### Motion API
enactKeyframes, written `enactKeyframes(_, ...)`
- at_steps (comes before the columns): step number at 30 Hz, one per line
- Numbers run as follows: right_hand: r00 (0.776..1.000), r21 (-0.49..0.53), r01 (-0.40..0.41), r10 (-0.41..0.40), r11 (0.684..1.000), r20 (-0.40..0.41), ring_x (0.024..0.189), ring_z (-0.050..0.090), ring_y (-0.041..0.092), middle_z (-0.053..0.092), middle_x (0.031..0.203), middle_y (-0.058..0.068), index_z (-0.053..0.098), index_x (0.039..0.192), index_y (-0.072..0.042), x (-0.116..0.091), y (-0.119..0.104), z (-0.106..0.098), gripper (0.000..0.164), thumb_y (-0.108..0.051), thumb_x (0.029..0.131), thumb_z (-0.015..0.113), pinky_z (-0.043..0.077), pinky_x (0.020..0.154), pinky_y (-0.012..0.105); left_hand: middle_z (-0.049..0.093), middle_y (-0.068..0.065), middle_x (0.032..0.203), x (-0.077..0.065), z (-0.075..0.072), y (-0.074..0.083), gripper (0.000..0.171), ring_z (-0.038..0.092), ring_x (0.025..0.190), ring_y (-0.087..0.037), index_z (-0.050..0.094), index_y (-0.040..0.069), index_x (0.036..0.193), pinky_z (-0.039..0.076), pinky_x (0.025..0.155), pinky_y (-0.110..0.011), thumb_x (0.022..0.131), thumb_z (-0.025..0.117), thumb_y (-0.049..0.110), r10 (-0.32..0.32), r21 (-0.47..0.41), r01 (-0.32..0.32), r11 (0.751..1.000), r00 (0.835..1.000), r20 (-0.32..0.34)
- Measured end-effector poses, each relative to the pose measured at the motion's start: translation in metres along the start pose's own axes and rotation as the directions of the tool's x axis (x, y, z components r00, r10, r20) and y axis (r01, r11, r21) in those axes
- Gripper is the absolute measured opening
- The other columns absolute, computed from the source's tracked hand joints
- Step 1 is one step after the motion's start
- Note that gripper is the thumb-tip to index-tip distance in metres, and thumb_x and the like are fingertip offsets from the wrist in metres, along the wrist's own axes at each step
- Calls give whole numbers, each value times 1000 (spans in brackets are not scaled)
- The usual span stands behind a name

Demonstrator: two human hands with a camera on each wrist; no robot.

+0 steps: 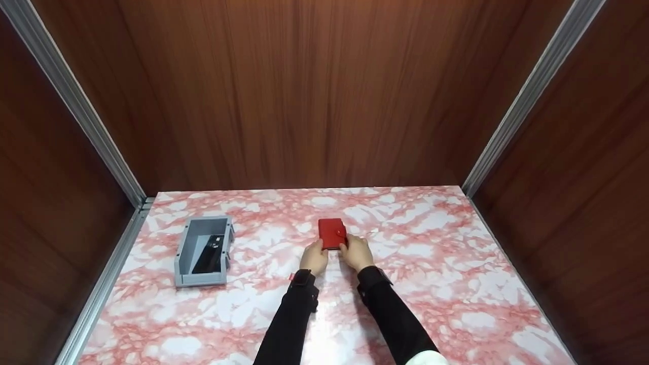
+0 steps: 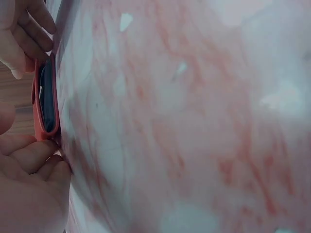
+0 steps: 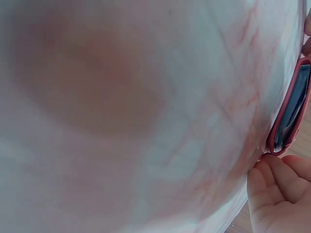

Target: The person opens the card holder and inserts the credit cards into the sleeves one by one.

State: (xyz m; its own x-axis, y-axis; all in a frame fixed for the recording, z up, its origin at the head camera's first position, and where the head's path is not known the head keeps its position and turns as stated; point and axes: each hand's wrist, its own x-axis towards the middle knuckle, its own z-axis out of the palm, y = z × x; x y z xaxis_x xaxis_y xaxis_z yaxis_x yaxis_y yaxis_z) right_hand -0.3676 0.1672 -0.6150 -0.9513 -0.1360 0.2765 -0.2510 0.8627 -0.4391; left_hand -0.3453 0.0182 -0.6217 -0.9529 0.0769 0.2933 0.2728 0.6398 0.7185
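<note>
A small red wallet (image 1: 331, 233) with a strap on its right side lies on the table in the head view. My left hand (image 1: 314, 257) holds its lower left corner, and my right hand (image 1: 358, 252) holds the lower right edge by the strap. In the left wrist view, dark inner sleeves show at the end of the wallet (image 2: 47, 99), between the left fingers (image 2: 31, 155) and the right hand (image 2: 24, 39). From the right wrist, the wallet's end (image 3: 291, 109) sits just above the curled right fingers (image 3: 279, 177).
A grey plastic bin (image 1: 201, 279) stands on the left of the table, with a black object (image 1: 209, 255) inside. The tabletop (image 1: 431, 314) has a red and white marbled pattern. Brown wood-look panels (image 1: 324, 101) rise behind and at both sides, with metal rails (image 1: 532, 96) at the corners.
</note>
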Motion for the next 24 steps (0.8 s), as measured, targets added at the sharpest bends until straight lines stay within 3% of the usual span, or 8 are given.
enactKeyframes(5, 1000, 51, -22, 23, 998, -14, 101, 63, 43, 68, 105, 26, 63, 119, 10, 1, 1, 0, 32, -10, 93, 64, 44, 95, 51, 65, -29, 112, 1, -1, 1, 35, 61, 108, -44, 58, -14, 122, 47, 94, -51, 92, 59, 3, -49, -40, 49, 998, 999, 10)
enactKeyframes(11, 995, 146, 25, -11, 989, -96, 91, 65, 42, 68, 95, 25, 66, 107, 10, 5, 17, 11, 26, -12, 92, 64, 51, 82, 50, 66, -24, 117, 2, -2, 2, 33, 62, 110, -40, 62, -8, 124, 47, 94, -49, 94, 60, 6, -136, -95, 135, 986, 991, 2)
enactKeyframes(16, 994, 195, -92, 100, 976, -35, 97, 66, 40, 69, 100, 24, 65, 113, 11, 4, 13, 8, 31, -12, 93, 64, 50, 88, 47, 72, -17, 101, 0, -6, 1, 22, 67, 99, -36, 70, -4, 110, 50, 86, -47, 90, 65, 5, -152, -123, 142, 982, 986, -73)
enactKeyframes(17, 990, 202, -138, 141, 970, 2, 100, 65, 41, 69, 102, 25, 65, 115, 12, 2, 4, 0, 31, -8, 91, 65, 49, 90, 49, 72, -16, 99, 0, -7, 1, 22, 67, 97, -35, 70, -4, 109, 51, 85, -46, 90, 66, 4, -156, -129, 144, 981, 984, -87)
enactKeyframes(24, 973, 192, -230, 225, 954, 47, 99, 66, 33, 70, 101, 18, 66, 117, 9, -3, -9, -9, 31, -7, 91, 67, 49, 90, 43, 72, -14, 90, -2, -10, -1, 26, 67, 90, -31, 71, -5, 112, 52, 82, -43, 87, 69, 1, -217, -170, 192, 967, 966, -143)
